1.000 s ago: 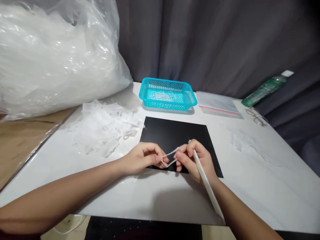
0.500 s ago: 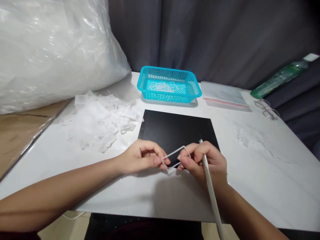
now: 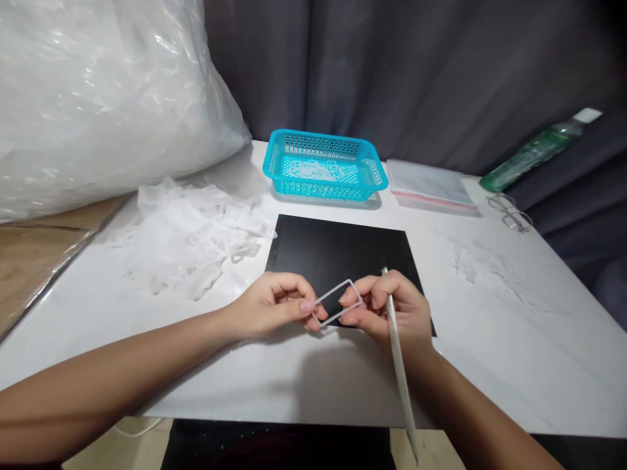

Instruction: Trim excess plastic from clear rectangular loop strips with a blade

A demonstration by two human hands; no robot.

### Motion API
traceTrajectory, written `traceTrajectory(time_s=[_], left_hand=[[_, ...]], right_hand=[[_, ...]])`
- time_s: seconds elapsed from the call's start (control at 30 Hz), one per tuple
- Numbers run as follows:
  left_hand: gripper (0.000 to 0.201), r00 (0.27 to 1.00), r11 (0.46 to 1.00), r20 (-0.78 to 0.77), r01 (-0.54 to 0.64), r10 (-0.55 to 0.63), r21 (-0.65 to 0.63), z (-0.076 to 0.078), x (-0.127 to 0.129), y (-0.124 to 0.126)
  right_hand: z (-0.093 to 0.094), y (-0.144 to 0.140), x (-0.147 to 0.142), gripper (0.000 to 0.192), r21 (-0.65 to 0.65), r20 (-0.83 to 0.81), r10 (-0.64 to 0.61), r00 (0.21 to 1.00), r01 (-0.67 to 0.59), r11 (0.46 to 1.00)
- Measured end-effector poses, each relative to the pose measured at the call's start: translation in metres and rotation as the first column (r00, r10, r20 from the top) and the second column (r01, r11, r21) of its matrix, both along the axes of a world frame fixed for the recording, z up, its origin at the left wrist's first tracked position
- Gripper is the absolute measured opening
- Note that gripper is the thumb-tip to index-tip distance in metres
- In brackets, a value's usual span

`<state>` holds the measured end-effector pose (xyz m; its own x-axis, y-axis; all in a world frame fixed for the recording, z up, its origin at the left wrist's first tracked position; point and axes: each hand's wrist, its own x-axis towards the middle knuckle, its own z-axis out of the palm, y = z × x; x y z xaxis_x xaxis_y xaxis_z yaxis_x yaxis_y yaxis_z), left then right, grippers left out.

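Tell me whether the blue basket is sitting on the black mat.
No, the blue basket sits on the white table, beyond the far edge of the black mat.

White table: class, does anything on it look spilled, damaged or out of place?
Thin white plastic pieces lie in a loose heap left of the black mat, outside the turquoise basket. Both hands hold a small white rectangular frame, which looks intact.
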<state>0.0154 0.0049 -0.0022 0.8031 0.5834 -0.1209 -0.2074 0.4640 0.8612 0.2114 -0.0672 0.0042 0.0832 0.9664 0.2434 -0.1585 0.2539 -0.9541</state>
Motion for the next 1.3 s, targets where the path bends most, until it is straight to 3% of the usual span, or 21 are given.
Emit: traceTrajectory(time_s=[0.27, 0.5, 0.6, 0.67, 0.8, 0.9, 1.0, 1.13, 1.3], left_hand=[[0.029, 0.998, 1.0, -0.058, -0.026, 0.025, -0.014, 0.0, 0.0, 0.001], [0.032, 0.994, 0.999, -0.102, -0.027, 0.031, 0.043, -0.001, 0.0, 0.002], [0.025, 0.994, 0.988, -0.075, -0.069, 0.079, 0.135, -0.002, 0.0, 0.002], [0.018, 0.99, 0.958, -0.034, -0.126, 0.139, 0.257, -0.003, -0.001, 0.003], [0.004, 0.971, 0.84, 0.029, -0.219, 0.236, 0.497, -0.006, -0.004, 0.004], [0.004, 0.961, 0.782, 0.038, -0.245, 0.273, 0.573, -0.004, -0.005, 0.004], [0.005, 0.957, 0.768, 0.008, -0.238, 0.291, 0.594, -0.001, -0.005, 0.001], [0.007, 0.956, 0.767, 0.029, -0.254, 0.293, 0.589, 0.002, -0.004, -0.002], [0.018, 0.967, 0.854, -0.003, -0.224, 0.255, 0.47, 0.004, -0.004, -0.005]], right_hand=[[-0.004, -0.003, 0.0, 0.046, -0.037, -0.095, 0.062, 0.994, -0.066, 0.997], [-0.009, 0.003, 0.006, 0.036, -0.034, 0.085, 0.013, 0.996, -0.01, 0.999], [-0.013, 0.006, 0.006, 0.032, -0.004, 0.15, -0.048, 0.987, 0.049, 0.999], [-0.015, 0.007, 0.006, 0.031, 0.03, 0.197, -0.074, 0.978, 0.07, 0.997], [-0.019, 0.01, 0.006, 0.029, 0.133, 0.244, -0.106, 0.964, 0.075, 0.988], [-0.018, 0.01, 0.006, 0.03, 0.209, 0.27, -0.144, 0.952, 0.088, 0.974], [-0.015, 0.01, 0.006, 0.031, 0.246, 0.311, -0.182, 0.933, 0.105, 0.964], [-0.013, 0.008, 0.007, 0.031, 0.261, 0.3, -0.167, 0.939, 0.088, 0.961], [-0.014, 0.005, 0.008, 0.033, 0.274, 0.286, -0.113, 0.952, 0.032, 0.961]])
